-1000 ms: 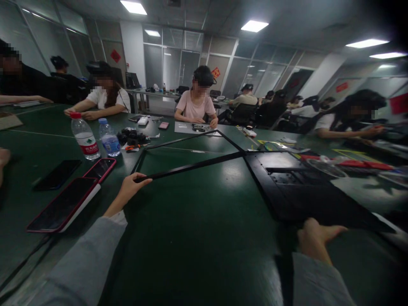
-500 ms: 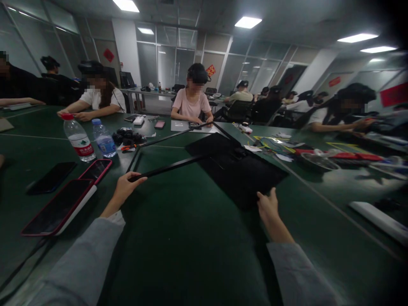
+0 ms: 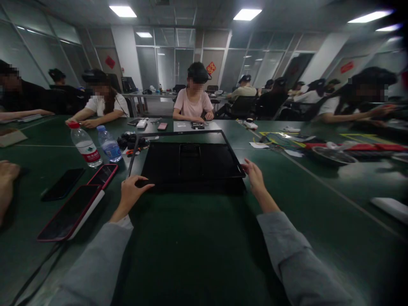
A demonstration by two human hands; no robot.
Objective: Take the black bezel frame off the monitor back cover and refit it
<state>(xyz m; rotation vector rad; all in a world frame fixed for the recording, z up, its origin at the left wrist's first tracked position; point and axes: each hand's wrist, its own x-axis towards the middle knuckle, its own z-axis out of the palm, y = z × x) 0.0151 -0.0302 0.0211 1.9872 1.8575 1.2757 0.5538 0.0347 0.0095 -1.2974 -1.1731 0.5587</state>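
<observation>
A thin black rectangular frame [image 3: 233, 153], like a monitor bezel, is held over a flat black panel [image 3: 162, 161] that resembles a monitor's back cover. My left hand [image 3: 133, 194] pinches the frame's near left corner between thumb and fingers. At the opposite near corner, my right hand [image 3: 256, 180] has its fingers closed on the frame's right side; the fingertips are partly hidden. Through the frame's opening, a raised rectangular part shows in the middle of the panel. The panel's near edge lies partly behind the frame's near bar.
Left of my hands are phones [image 3: 68, 212], a red-capped bottle [image 3: 86, 146] and a blue-capped bottle [image 3: 109, 144]. Behind the frame lies a black cable bundle [image 3: 127, 140]. Another person's hand [image 3: 7, 178] rests at far left. A person [image 3: 193, 102] sits opposite.
The frame has turned from a slant to nearly straight over the panel, which also lies squarer to me. My right hand has moved up and left, from beside the panel onto the frame.
</observation>
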